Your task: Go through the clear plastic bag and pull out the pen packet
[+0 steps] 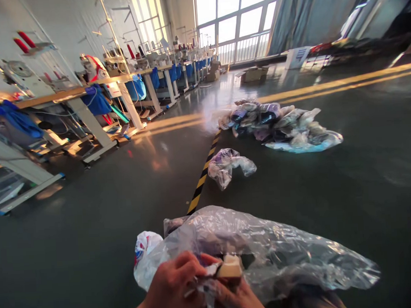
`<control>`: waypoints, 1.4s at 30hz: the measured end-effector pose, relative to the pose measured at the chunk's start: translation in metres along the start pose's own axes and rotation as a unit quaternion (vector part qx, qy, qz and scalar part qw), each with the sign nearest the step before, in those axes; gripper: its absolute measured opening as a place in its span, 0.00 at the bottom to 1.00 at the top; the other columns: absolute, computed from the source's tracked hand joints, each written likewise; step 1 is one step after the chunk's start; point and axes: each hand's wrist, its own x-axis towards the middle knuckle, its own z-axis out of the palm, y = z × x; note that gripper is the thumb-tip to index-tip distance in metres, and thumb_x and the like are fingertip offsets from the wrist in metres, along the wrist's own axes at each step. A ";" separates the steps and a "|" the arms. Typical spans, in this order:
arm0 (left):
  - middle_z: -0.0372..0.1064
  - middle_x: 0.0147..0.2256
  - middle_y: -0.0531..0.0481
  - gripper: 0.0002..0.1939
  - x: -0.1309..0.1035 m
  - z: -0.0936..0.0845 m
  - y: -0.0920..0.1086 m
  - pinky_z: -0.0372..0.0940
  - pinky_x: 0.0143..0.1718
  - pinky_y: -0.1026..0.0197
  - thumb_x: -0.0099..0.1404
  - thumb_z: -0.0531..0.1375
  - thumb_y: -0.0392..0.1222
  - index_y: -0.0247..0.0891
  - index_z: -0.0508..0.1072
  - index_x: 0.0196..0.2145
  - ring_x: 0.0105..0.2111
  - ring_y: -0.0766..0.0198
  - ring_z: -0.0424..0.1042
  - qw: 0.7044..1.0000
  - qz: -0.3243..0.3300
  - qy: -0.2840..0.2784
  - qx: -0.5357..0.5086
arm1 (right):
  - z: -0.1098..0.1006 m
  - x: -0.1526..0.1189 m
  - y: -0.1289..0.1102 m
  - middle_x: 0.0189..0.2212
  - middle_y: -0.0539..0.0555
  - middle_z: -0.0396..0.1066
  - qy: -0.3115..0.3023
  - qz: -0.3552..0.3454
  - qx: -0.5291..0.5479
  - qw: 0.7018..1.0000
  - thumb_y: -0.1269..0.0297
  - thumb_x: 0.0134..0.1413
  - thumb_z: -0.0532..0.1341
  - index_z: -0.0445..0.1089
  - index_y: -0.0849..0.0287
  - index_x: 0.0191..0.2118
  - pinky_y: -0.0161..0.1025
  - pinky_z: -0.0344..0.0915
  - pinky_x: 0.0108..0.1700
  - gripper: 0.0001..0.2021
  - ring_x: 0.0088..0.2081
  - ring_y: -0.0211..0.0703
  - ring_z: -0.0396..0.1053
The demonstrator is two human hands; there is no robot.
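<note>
A large clear plastic bag (276, 251) stuffed with dark fabric lies on the floor right in front of me. My left hand (173, 289) grips the gathered plastic at the bag's near end. My right hand (239, 299) is closed on the same bunched plastic, and a small tan roll like tape (229, 266) sits between its fingers. A white bag with red and blue print (145, 251) pokes out at the left of the clear bag.
A smaller filled plastic bag (228, 165) lies on the yellow-black floor stripe (202, 179). A pile of several filled bags (280, 125) is farther back. Rows of sewing tables (85, 100) line the left side. Cardboard boxes (252, 73) stand near the windows.
</note>
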 end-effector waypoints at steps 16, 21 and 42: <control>0.68 0.42 0.48 0.23 0.022 -0.025 -0.067 0.69 0.32 0.60 0.66 0.63 0.48 0.41 0.68 0.57 0.35 0.59 0.75 0.866 -0.183 0.016 0.465 | -0.036 0.038 -0.106 0.36 0.51 0.74 -0.161 0.038 -0.740 0.652 0.72 0.48 0.59 0.72 0.56 0.36 0.35 0.57 0.39 0.09 0.37 0.41 0.68; 0.66 0.39 0.52 0.09 0.044 -0.048 -0.077 0.63 0.32 0.63 0.71 0.54 0.42 0.41 0.73 0.37 0.33 0.65 0.72 0.892 -0.216 0.044 0.395 | -0.057 0.087 -0.069 0.33 0.52 0.73 -0.187 0.209 -0.581 0.764 0.69 0.53 0.60 0.73 0.60 0.42 0.33 0.60 0.33 0.11 0.30 0.37 0.66; 0.67 0.37 0.52 0.12 0.066 -0.053 -0.084 0.49 0.26 0.63 0.71 0.52 0.42 0.38 0.70 0.32 0.27 0.68 0.66 0.897 -0.187 0.061 0.396 | -0.088 0.057 -0.042 0.56 0.62 0.70 -0.097 0.327 -0.004 0.940 0.55 0.63 0.62 0.68 0.63 0.58 0.37 0.69 0.49 0.22 0.49 0.44 0.75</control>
